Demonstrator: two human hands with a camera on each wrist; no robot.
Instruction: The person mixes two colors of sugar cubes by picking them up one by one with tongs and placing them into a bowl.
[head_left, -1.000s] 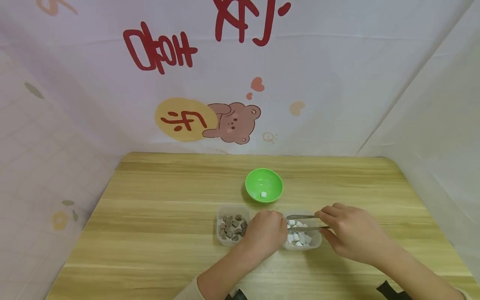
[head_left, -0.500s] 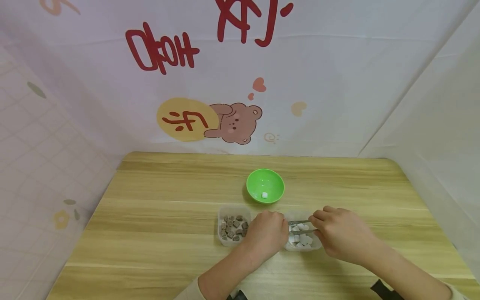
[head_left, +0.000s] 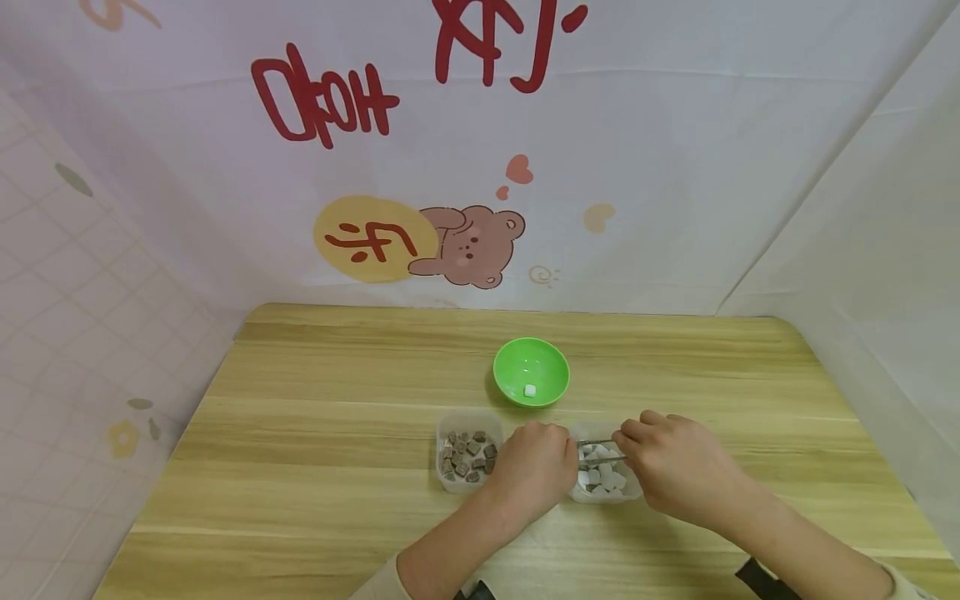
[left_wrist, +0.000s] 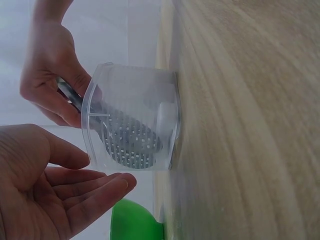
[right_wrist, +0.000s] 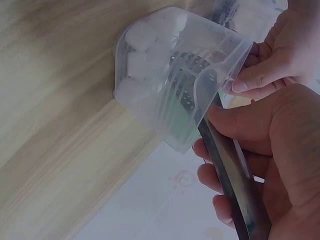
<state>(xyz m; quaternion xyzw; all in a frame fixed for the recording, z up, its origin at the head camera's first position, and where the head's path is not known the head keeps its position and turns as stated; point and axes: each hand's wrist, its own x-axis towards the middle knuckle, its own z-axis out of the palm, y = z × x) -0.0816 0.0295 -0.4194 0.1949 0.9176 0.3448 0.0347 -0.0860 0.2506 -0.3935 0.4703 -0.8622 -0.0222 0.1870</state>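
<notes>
Well — tongs (right_wrist: 220, 150) in R hand (right_wrist: 287, 145)

Left hand (head_left: 536, 460) and right hand (head_left: 678, 467) bare. Left sleeve (head_left: 381, 583) pale cream, plain, stops partway down arm. Right sleeve (head_left: 906, 588) same pale cream, well to right of left sleeve. Small black lump (head_left: 478, 591) just right of left sleeve. Flat black strip (head_left: 768, 581), pointy corners, farther right of left sleeve.

White backdrop (head_left: 690, 167): bear print (head_left: 480, 248), red lettering (head_left: 308, 104), pink hearts (head_left: 519, 170).
</notes>
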